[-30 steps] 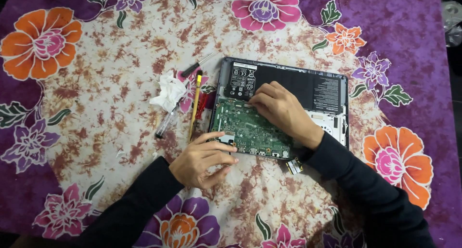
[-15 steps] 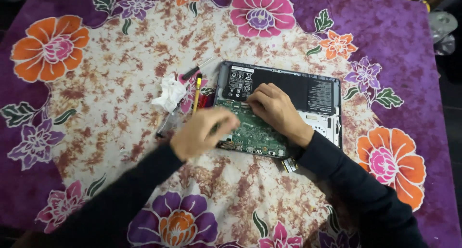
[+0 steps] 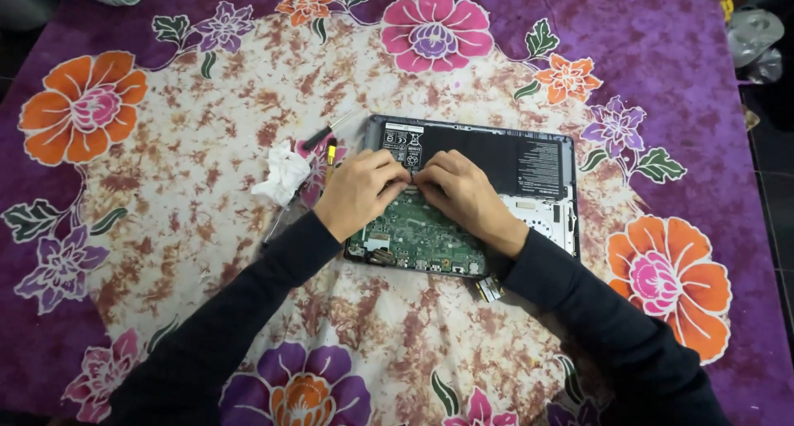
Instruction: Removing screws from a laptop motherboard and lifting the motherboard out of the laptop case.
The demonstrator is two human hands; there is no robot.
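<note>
We take the opened laptop [image 3: 471, 198] as our landmark; it lies bottom-up, cover off, near the middle of the bench [image 3: 165, 227], which is draped in a purple floral cloth.

Labels: on the black battery [image 3: 488, 157] that fills the far half of the laptop, we note a white rectangular label [image 3: 403, 142] at its left end and a grey printed panel [image 3: 539, 159] toward its right end. The print is too small for us to read.

The green circuit board [image 3: 413, 232] occupies the near left part of the laptop. Both hands meet at the seam between board and battery. The left hand [image 3: 360, 190] has its fingers curled, tips pressed down at the battery's near edge; the right hand [image 3: 463, 194] is likewise curled, fingertips touching the same spot. We cannot tell whether either hand pinches a small part, since the knuckles hide the tips.

Left of the laptop lie a crumpled white tissue [image 3: 284, 174], a black-handled screwdriver [image 3: 327, 132] and a small yellow tool [image 3: 331, 155], the last just beside the left hand. A loose gold-ended connector piece [image 3: 488, 289] rests just off the laptop's near edge, beside the right sleeve [image 3: 595, 310].
</note>
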